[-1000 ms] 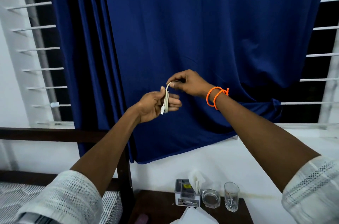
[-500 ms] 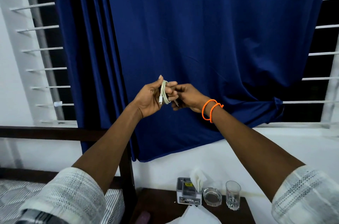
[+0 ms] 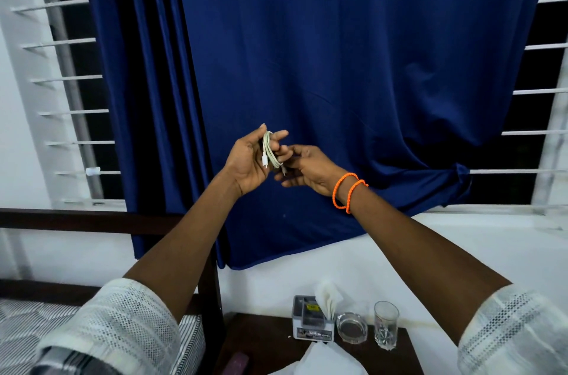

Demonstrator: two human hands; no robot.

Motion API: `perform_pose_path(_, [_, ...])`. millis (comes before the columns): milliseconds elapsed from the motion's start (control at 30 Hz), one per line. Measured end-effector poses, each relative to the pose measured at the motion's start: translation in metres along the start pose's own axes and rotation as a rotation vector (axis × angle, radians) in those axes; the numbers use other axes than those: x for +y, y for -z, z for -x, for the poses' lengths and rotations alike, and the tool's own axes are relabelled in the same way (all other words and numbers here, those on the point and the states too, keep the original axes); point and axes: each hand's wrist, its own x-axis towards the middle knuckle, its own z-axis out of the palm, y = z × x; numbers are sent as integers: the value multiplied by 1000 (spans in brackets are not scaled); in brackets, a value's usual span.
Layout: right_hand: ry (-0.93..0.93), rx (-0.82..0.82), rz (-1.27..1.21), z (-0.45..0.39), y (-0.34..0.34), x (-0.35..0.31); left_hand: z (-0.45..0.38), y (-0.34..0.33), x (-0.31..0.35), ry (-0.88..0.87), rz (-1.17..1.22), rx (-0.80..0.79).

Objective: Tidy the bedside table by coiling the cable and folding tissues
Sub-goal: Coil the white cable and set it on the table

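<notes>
head-worn view, facing forward, hands near

1. A thin white charging cable, wound into a small oval coil, is held upright in the left hand, with a white plug end hanging at the palm.
2. Loose white paper tissues are seen lying crumpled well below both hands, under the right hand.

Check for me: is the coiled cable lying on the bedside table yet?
No, the white cable is held up in front of the curtain, looped round the left hand's fingers, well above the bedside table.
</notes>
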Motion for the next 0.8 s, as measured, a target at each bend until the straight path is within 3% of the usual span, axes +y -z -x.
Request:
perform_pose_path(400, [-60,50,-197,-2,-8,10,4,7,-7,-24,181,148])
perform_pose_path(800, [-96,51,-248,-6,-21,17,4,21,-13,18,137,389])
